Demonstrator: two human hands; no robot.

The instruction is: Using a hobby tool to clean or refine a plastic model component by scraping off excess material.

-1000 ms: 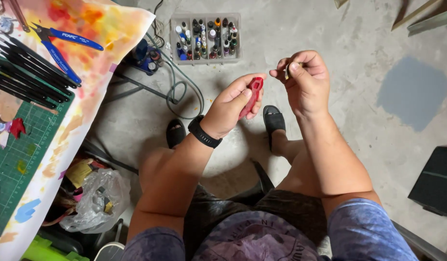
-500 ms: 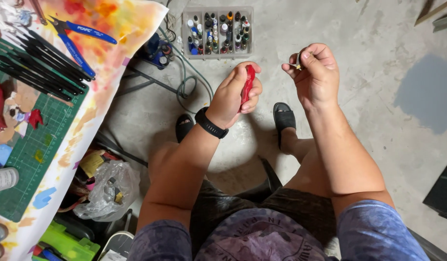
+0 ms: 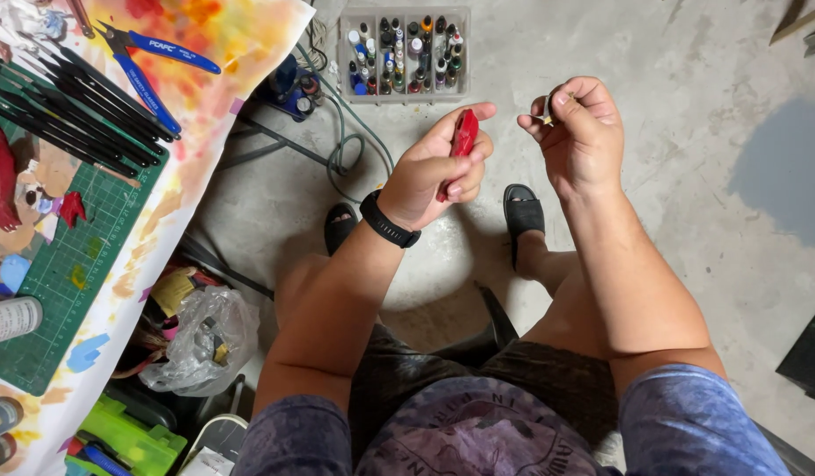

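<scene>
Below me is the grey concrete floor, and to my left the edge of my work table under a paint-stained sheet splashed with orange, yellow and red. On it lies a green cutting mat, with a row of black-handled brushes fanned across its top and blue-handled side cutters just above them. Under the table edge sits a crumpled clear plastic bag. On the floor ahead of me a clear tray of small paint bottles stands near a loop of green cable. My feet in black sandals rest on the floor beneath my hands. My left hand, with a black wristband on the wrist, is curled around a small red piece, thumb along its top, held upright in front of me over the floor. My right hand is closed, its thumb and forefinger pinching a tiny pale part that I cannot make out, held just apart from the red piece at the same height
</scene>
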